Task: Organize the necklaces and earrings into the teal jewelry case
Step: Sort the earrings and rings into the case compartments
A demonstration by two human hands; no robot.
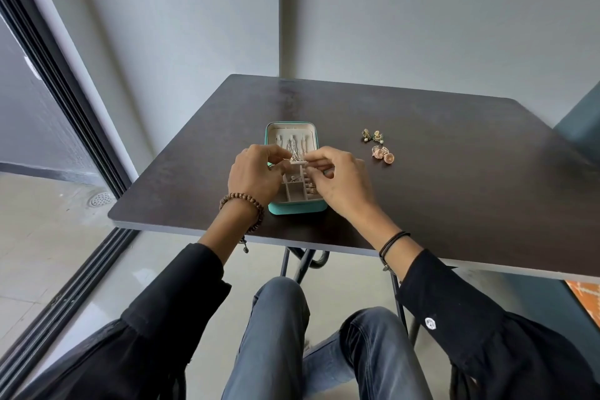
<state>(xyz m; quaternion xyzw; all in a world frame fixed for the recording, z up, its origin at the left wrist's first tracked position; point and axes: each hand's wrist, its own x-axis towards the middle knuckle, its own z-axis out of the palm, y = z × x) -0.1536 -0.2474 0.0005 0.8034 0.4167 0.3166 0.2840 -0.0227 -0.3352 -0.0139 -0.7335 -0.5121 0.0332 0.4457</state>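
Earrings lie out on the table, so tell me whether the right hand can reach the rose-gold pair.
Probably yes. The rose-gold pair lies right of the right hand on bare tabletop, nothing between. But that hand pinches a small piece over the teal case, so it must let go first.

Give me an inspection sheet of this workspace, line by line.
Surface: dark table, matte top.
Job's things: teal jewelry case lies open; silver necklace hangs in its lid; small pieces sit in the tray compartments; green-gold earrings and rose-gold earrings lie loose on the table to its right.
Clutter: nothing seen.
Hands: left hand and right hand both pinch the necklace over the case.
Cables: nothing seen.
Surroundings: grey wall; sliding-door track and floor drain on the left.
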